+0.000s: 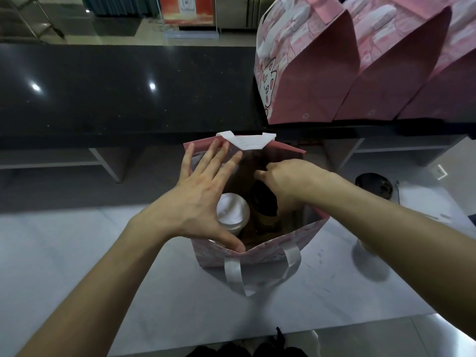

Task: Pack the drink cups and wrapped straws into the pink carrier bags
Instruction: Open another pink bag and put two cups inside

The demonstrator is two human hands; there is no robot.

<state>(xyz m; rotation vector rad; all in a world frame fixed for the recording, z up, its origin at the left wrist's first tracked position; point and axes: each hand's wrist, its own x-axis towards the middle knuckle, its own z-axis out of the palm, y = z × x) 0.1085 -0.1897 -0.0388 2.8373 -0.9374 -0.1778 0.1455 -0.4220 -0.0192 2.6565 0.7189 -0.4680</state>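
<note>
Head camera, looking down: a person packs an open pink carrier bag (257, 256) standing on a pale worktop (77, 253). Their left hand (203, 199) is spread flat with straight fingers, fingertips against the bag's far wall and thumb on its near rim, holding the mouth wide. Directly beneath that palm sits a white-lidded cup (233, 211), already inside the bag. Their right hand (288, 181) reaches down into the bag with fingers curled round the top of a dark-lidded cup (264, 199), lowering it just beside the white one. A white handle loop (247, 141) stands beyond the left fingertips; another hangs down the bag's near face. To the right of the right forearm another dark-lidded cup (374, 187) waits on the worktop, well apart from the bag. Beyond both hands, three more pink bags (360, 73) stand in a row on a black counter (116, 88). No wrapped straws can be made out. The risk now appears to be tipping: should the dark cup be let go tilted or knock its neighbour, either could topple and leak, and the soft wall may fold inward if the left hand lifts early.
</note>
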